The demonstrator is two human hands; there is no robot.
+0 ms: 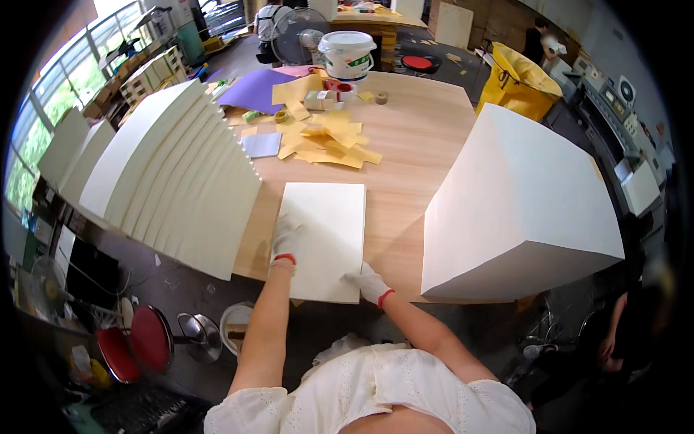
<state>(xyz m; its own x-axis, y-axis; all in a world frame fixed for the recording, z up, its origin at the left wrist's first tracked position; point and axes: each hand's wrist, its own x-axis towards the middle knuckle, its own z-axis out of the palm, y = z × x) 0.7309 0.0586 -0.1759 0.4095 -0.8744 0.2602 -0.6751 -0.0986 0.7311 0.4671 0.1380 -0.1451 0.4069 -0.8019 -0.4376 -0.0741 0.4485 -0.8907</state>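
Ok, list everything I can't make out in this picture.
All in the head view:
- Left hand: blurred; finger positions and contact with the board unclear.
- Right hand: too small to tell whether it pinches the board's edge or only touches it.
- Bucket: its own wall and top hide any contents.
- Bag: its front wall hides the bottom.
- Person at the back: cut off by the top edge.

blurred left grip [288, 235], distant person [269, 19] cut off
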